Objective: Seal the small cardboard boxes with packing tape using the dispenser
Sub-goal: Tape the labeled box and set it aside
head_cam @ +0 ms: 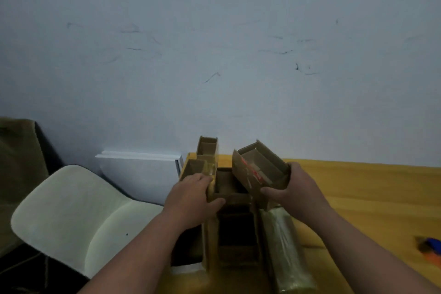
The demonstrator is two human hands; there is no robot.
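Step in hand: choosing and lifting out one small box; no taping has begun here, as judged from the open boxes and the idle dispenser.
Right hand point(294, 188): fingers and thumb curled round the near end of a tilted open box point(259, 169), which shows red print along its side and is raised above the others.
Left hand point(193, 196): rests on the edge of the left open box point(193, 169), fingers curved over its wall and thumb toward the middle; it seems to steady the group.
Other boxes: a dark open box point(235, 229) sits between the two hands and below them; another open box point(207, 148) stands beyond the left hand, against the wall point(214, 31).
Already wrapped: a long box covered in shiny tape point(285, 246) lies just under the right wrist.
Dispenser: the blurred blue and orange object point(429, 249), probably the tape dispenser, lies well to the right of the right hand on the yellow table point(358, 186).
Next move calls for: setting the lifted box down, folding its flaps shut, then freeing the right hand to reach far right for the dispenser.
In the way: the crowded boxes leave little bare table near the hands; the wrapped box lies across the right arm's path.
Surroundings: a pale chair point(71, 217) left of the left arm, a white panel point(143, 172) beyond it.
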